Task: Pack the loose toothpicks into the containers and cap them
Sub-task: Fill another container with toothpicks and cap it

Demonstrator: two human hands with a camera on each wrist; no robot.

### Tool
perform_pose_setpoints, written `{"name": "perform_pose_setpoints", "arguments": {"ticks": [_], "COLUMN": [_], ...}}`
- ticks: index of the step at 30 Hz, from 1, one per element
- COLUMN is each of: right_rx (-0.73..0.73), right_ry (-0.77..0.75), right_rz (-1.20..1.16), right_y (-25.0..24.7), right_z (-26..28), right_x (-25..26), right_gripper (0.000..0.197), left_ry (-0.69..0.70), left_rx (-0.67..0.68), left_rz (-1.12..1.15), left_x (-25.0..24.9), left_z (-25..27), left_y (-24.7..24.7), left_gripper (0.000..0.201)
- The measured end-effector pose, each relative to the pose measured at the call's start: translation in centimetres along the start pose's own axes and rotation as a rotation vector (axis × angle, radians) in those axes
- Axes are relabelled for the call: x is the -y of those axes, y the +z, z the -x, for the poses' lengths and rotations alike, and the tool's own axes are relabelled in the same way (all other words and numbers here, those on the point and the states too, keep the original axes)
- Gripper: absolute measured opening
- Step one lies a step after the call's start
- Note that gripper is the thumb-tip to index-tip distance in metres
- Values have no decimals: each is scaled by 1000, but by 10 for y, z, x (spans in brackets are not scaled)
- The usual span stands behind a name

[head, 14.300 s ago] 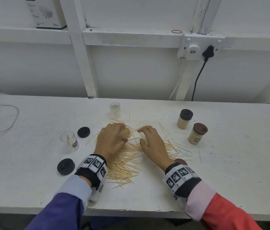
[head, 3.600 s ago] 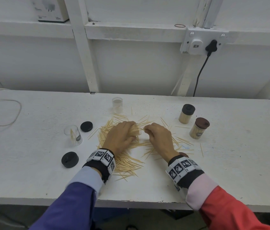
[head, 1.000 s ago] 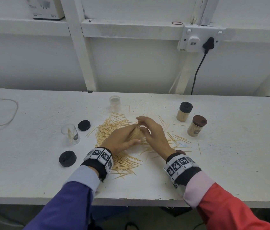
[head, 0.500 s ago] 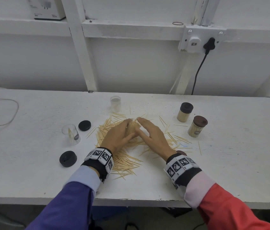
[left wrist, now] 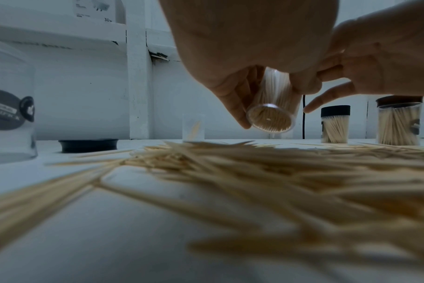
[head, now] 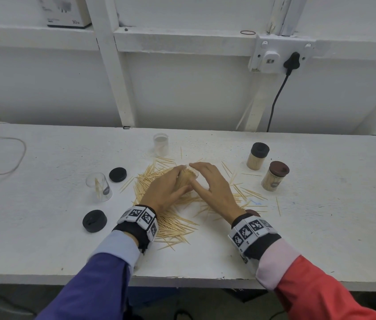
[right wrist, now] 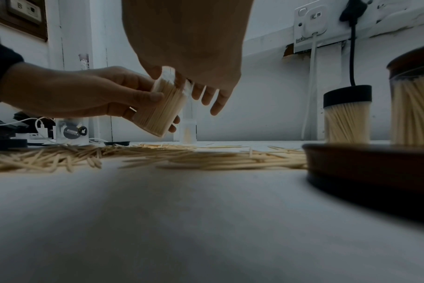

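Note:
My left hand (head: 167, 187) grips a clear container (head: 186, 177) packed with toothpicks and holds it tilted just above the table. In the left wrist view its round base (left wrist: 269, 119) faces the camera. My right hand (head: 211, 184) lies flat over the container's mouth (right wrist: 168, 76), fingers (right wrist: 213, 99) straight and spread. Loose toothpicks (head: 173, 221) lie in a pile under and around both hands. Two black caps (head: 117, 174) (head: 94, 221) rest at the left, and a brown cap (head: 252, 212) sits by my right wrist.
A clear container (head: 99, 187) with a few toothpicks stands at the left and another clear one (head: 161, 144) at the back. Two filled, capped containers (head: 257, 155) (head: 275, 176) stand on the right. A socket and black cable (head: 275, 98) are on the wall.
My right hand stopped pinching toothpicks and opened flat over the container's mouth. My left hand keeps its grip on the container, now fuller.

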State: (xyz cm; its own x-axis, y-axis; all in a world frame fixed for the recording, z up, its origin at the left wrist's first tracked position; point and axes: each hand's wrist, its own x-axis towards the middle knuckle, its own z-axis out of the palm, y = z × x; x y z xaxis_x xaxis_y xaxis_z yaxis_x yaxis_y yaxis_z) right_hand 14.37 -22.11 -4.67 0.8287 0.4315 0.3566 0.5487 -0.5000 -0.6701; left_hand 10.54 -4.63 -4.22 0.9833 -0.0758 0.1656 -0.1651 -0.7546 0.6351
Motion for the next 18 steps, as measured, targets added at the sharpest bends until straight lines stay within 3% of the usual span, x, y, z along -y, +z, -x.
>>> {"name": "perform_pose_setpoints", "arguments": {"ticks": [3,7,9,13,18], "right_rx": [57,-60,43,430,408], "right_ry": [13,-2,53,75,-10], "right_rz": [-12,53,178,433,548], "right_y": [1,0,0,4,1], "right_z": [0,-2,-3,-4,-5], "right_x": [-2,-5,-7,-8,-8], "right_gripper": [36,32,29,37,19], "left_ry": [8,-68,-100,-106,-120], "left_rx": [-4,-81,-109,-123,-130], "left_rz": [17,-42,-55,-68,-94], "left_x": [1,7,9,10,9], "left_z": [1,-1,-3,-4,-5], "left_y": [0,0,1,2,1], "left_gripper": [66,60,60,55,53]}}
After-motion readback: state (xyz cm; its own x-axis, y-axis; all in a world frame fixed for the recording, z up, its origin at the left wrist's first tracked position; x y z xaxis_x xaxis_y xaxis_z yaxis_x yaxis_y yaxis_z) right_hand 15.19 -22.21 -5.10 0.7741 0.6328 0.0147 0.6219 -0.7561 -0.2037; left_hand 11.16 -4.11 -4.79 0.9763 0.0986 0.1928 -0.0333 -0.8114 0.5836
